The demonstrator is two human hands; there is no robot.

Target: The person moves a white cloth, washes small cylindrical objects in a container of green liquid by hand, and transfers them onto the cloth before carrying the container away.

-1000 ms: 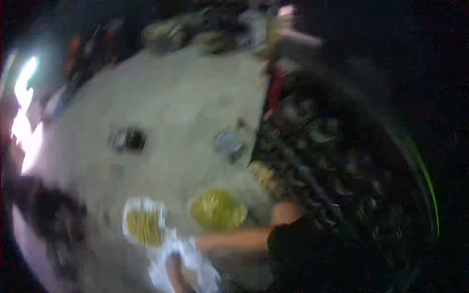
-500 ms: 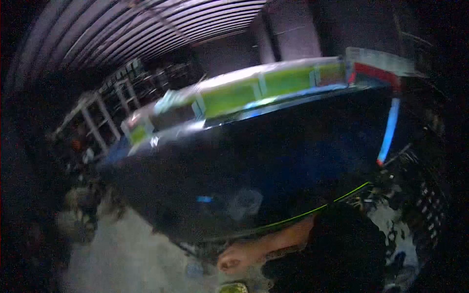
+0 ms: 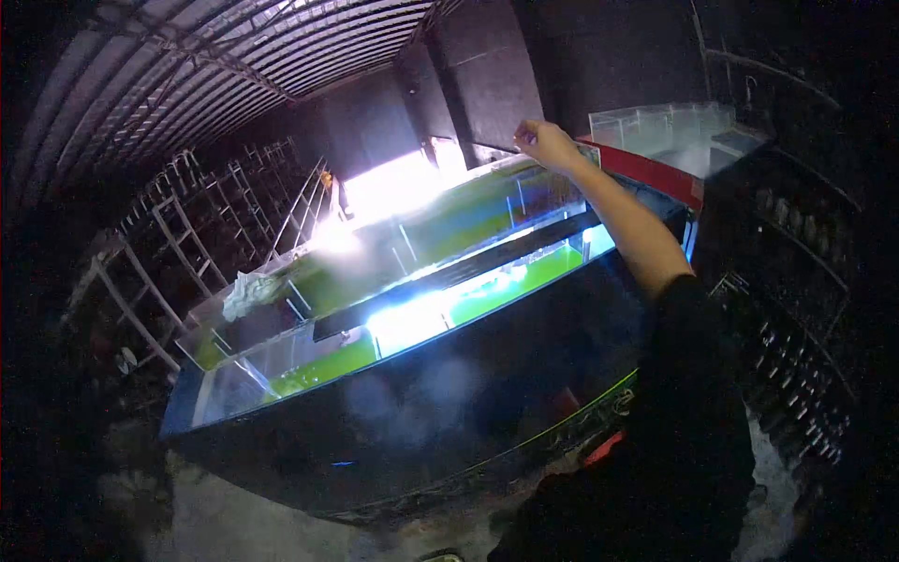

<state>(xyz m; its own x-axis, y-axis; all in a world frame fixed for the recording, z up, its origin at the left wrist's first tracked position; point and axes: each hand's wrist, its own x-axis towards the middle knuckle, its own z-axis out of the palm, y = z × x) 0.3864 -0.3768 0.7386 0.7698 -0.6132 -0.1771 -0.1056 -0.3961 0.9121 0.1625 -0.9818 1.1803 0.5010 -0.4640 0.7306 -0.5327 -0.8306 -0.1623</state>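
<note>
My right hand [image 3: 543, 145] is raised over the far edge of a long glass tank [image 3: 449, 234], beside its red end panel [image 3: 646, 170]. The fingers are curled together, and anything between them is too small to make out. Green shows through the glass, and a dark bar [image 3: 468, 265] runs along the top above bright light. A pale crumpled cloth [image 3: 249, 294] lies on the tank's left part. The near side of the tank is a broad dark panel [image 3: 412, 412]. My left hand is out of view.
Metal racks [image 3: 178, 234] stand at the left. Behind the red end is another clear glass tank [image 3: 665, 126]. Shelving with small shiny items [image 3: 796, 384] lines the right side. Concrete floor [image 3: 243, 506] shows below the dark panel.
My right hand has risen from low near the floor, in front of the dark panel, to above the tank's far edge. The view now shows the tank's top and its lit inside.
</note>
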